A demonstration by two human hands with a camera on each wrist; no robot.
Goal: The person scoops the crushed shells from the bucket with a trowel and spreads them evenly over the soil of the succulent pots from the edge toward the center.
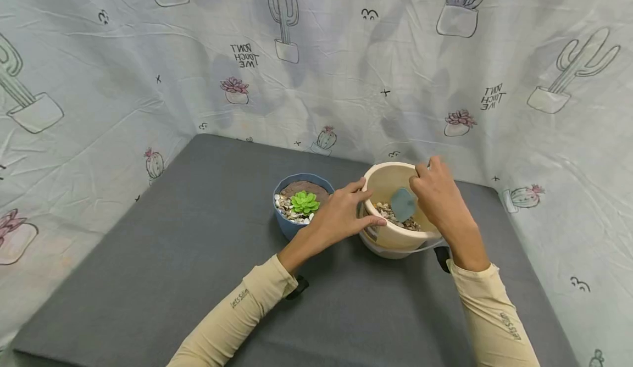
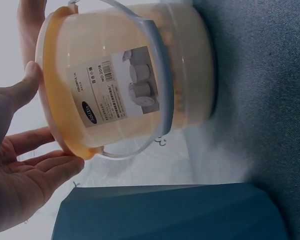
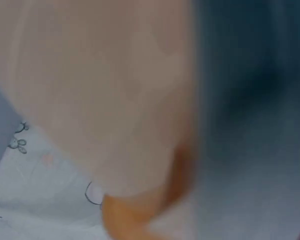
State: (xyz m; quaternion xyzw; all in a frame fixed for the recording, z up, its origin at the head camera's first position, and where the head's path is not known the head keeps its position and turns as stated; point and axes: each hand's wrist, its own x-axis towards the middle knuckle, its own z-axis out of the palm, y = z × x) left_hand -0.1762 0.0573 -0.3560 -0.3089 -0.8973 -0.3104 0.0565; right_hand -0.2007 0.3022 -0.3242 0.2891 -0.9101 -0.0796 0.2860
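My left hand point(image 1: 343, 213) steadies a cream plastic bucket point(image 1: 390, 240) by its rim, thumb and fingertips spread along the edge. In the left wrist view the bucket point(image 2: 135, 75) shows a paper label and a grey handle grip. Above the bucket's far right rim, my right hand point(image 1: 437, 194) is curled round a small shovel, whose blue-grey blade point(image 1: 403, 205) reaches down inside; its handle is hidden by the hand. Mixed pebbles point(image 1: 388, 213) cover the bucket's bottom. The right wrist view is blurred, filled mostly by the bucket wall point(image 3: 100, 100) and a dark blue-grey surface.
Left of the bucket stands a blue pot point(image 1: 287, 227) holding brown soil point(image 1: 309, 187), pale stones point(image 1: 287, 209) and a bright green succulent point(image 1: 304, 202). Both stand on a grey tabletop point(image 1: 198, 235). Behind hangs a white cloth point(image 1: 336, 37) printed with cacti.
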